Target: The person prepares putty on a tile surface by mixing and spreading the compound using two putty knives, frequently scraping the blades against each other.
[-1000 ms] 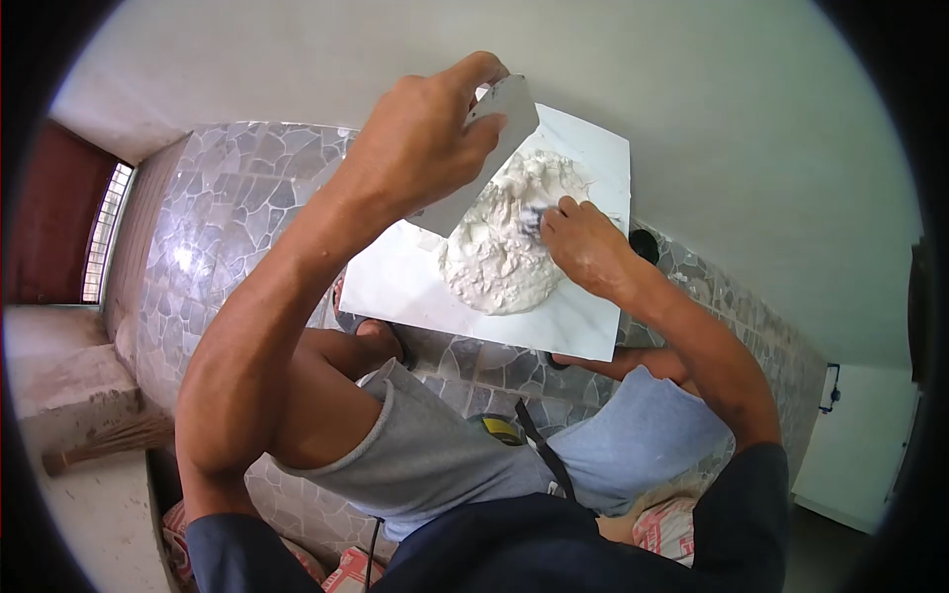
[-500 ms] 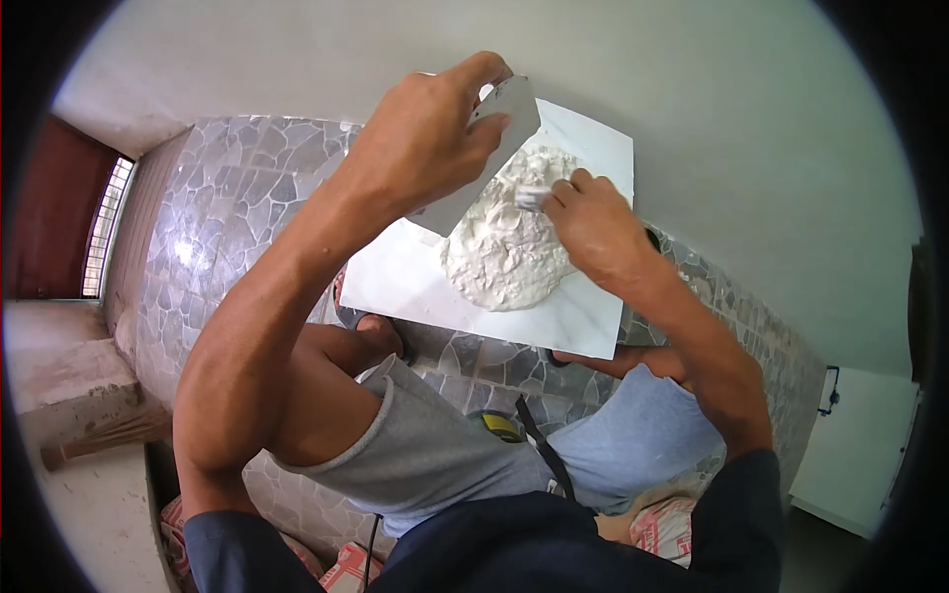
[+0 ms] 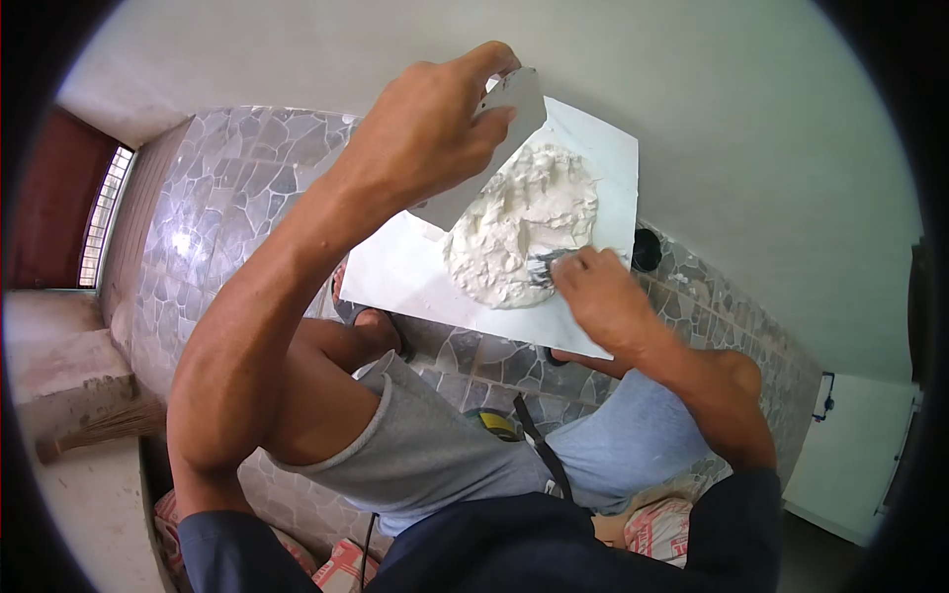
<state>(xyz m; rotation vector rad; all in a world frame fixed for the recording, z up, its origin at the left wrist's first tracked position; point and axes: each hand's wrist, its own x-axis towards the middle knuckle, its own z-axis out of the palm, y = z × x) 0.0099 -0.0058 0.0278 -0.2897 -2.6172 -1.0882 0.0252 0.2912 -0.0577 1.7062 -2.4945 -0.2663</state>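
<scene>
A mound of white, paste-like compound [image 3: 514, 222] lies spread on a white marbled board [image 3: 395, 267] in front of me. My left hand [image 3: 430, 124] is closed on the edge of a flat grey plate [image 3: 522, 114], tilted over the board's left side. My fingers hide part of this plate, and its exact kind does not show. My right hand [image 3: 605, 301] grips a small metal scraper [image 3: 541, 267], smeared by motion. Its blade is at the lower right of the mound, apparently touching the compound.
A pale wall [image 3: 712, 128] rises just beyond the board. Stone-patterned floor tiles [image 3: 227, 198] surround my feet. A black round object [image 3: 646, 249] is right of the board. A broom [image 3: 104, 430] lies at left; red-and-white sacks [image 3: 660, 532] are near me.
My right hand has swept the scraper down toward me across the compound, leaving a smoother furrow. My left hand has risen slightly with the grey plate.
</scene>
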